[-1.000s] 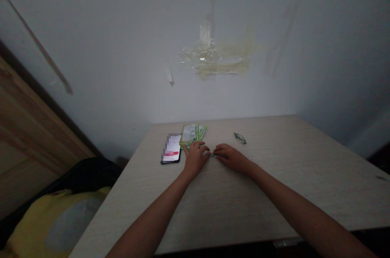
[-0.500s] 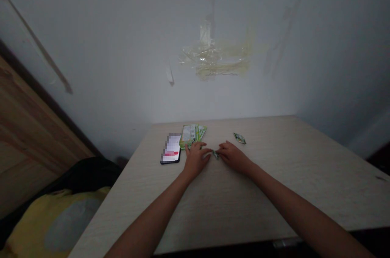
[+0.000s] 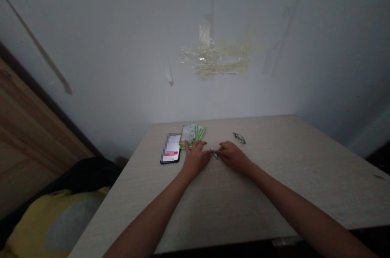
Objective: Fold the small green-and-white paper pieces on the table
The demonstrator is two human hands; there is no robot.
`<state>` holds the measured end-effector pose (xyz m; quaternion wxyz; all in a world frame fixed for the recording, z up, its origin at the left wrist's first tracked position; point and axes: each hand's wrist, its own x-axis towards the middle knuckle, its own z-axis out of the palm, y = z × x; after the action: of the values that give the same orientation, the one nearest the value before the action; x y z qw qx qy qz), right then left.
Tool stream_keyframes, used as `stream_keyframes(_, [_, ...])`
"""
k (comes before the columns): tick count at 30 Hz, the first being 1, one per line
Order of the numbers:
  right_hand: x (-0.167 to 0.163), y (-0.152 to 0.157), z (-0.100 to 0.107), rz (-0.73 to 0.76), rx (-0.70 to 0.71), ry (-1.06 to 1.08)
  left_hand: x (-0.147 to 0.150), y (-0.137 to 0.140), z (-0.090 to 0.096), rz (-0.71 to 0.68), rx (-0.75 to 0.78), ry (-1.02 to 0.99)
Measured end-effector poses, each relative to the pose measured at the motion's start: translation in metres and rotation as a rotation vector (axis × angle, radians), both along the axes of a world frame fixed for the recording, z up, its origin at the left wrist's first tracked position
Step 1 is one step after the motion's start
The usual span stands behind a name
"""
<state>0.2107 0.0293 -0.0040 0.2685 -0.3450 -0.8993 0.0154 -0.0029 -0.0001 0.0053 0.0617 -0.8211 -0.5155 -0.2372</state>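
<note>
Between my two hands is a small folded green-and-white wrapper [image 3: 215, 154], low over the table. My left hand [image 3: 195, 160] pinches its left side, the other fingers spread near a stack of green-and-white packets [image 3: 190, 133]. From the right, my right hand [image 3: 234, 156] grips the other side with fingers closed together. Fingertips cover much of the wrapper, so its exact folds are hidden. A similar folded, diamond-shaped wrapper [image 3: 239, 138] lies on the table beyond my right hand.
A phone [image 3: 172, 152] with a lit, partly blurred screen lies left of the stack. The pale wooden table [image 3: 274, 140] meets a wall [image 3: 137, 67] bearing peeling tape. Beyond the table's left edge sits a yellow-and-grey soft item [image 3: 61, 221].
The wrapper between my fingertips has turned slightly and shows a paler side. Both hands stay in nearly the same place. The other things have not moved.
</note>
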Motion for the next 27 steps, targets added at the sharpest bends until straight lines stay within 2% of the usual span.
stream_keyframes(11, [-0.0009,-0.0016,0.0031,-0.014,0.013,-0.043,-0.0020,0.0020,-0.0008,-0.050,0.045,0.028])
stream_keyframes(20, [-0.0009,-0.0018,0.0036,0.001,0.005,-0.013,-0.0037,0.0024,-0.0018,-0.048,0.024,0.052])
stream_keyframes(27, [-0.0001,0.0039,-0.0044,-0.001,-0.009,0.011,-0.0042,0.0040,-0.0028,-0.052,-0.022,0.036])
